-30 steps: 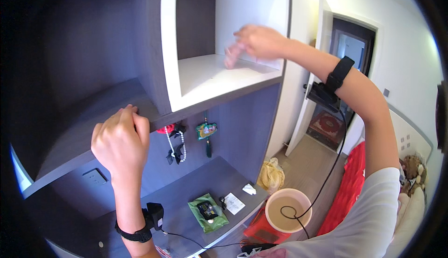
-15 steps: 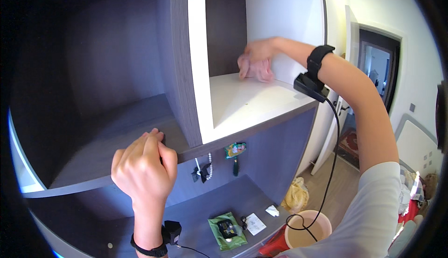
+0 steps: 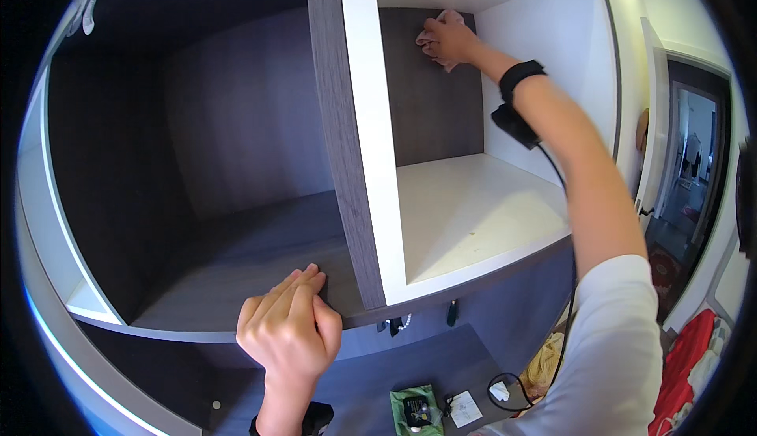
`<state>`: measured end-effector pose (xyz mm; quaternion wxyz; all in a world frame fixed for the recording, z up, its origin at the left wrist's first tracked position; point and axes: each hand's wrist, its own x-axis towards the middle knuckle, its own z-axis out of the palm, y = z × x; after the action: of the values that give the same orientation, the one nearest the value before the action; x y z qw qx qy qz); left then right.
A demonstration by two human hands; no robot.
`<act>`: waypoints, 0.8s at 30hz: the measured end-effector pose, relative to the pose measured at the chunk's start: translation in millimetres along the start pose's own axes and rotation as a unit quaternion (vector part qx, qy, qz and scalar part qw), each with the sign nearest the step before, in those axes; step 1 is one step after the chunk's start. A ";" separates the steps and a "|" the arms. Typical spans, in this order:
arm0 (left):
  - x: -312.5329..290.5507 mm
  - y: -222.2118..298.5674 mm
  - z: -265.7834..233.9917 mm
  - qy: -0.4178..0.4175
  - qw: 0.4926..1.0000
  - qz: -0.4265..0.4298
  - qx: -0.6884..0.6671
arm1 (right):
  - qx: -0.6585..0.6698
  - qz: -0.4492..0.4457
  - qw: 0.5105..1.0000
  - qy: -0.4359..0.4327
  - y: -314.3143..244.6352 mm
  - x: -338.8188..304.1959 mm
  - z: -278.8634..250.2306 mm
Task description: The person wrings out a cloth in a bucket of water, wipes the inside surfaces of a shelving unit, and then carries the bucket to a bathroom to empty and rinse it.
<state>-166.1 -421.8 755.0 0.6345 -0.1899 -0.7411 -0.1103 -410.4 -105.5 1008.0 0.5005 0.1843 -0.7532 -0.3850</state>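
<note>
My right hand (image 3: 451,39) is closed on a crumpled pink cloth (image 3: 453,18). It presses the cloth against the dark back panel (image 3: 434,117) of the white-lined compartment, near the top corner. Small dark specks show on that compartment's white bottom (image 3: 481,211). My left hand (image 3: 290,322) is closed over the front edge of the dark shelf (image 3: 236,266) on the left, its fingers together on the shelf top and its palm hidden. Both wrists wear black straps with small devices.
An upright divider (image 3: 344,121) separates the two compartments. Below, a beaded strand (image 3: 404,322) hangs under the shelf. A green packet (image 3: 418,412) and white paper (image 3: 464,410) lie on the lower surface. A cable loops by my right arm. A door (image 3: 648,136) stands at the right.
My right hand has moved up with the pink cloth, from the compartment's bottom to its back panel. The view has tilted upward. My left hand stays at the shelf edge.
</note>
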 end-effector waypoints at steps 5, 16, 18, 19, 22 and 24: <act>1.2 -3.0 -0.8 0.010 0.999 -0.006 0.036 | 0.524 -0.022 0.779 -0.345 -70.6 -55.3 5.7; 2.8 8.7 1.9 0.005 1.000 -0.011 0.009 | 0.259 -0.221 0.925 0.170 -4.3 2.8 5.3; 2.4 5.1 1.9 -0.017 0.999 -0.016 0.023 | 0.285 -0.027 0.928 0.236 -23.8 10.9 -4.7; 2.9 4.6 6.0 -0.018 0.999 -0.017 0.025 | 0.427 0.036 0.902 0.054 -31.4 5.5 -9.4; 3.6 3.2 4.6 -0.010 0.999 -0.019 0.023 | 0.486 -0.132 0.834 -0.225 -86.5 -34.0 -16.9; 0.3 1.3 2.4 -0.010 0.999 -0.024 0.030 | 0.282 -0.309 0.902 -0.106 -112.5 -41.3 -28.3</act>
<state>-167.8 -419.6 754.8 0.6295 -0.1543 -0.7547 -0.1017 -379.3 -160.8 902.4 0.2005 0.4998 -0.7840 -0.3088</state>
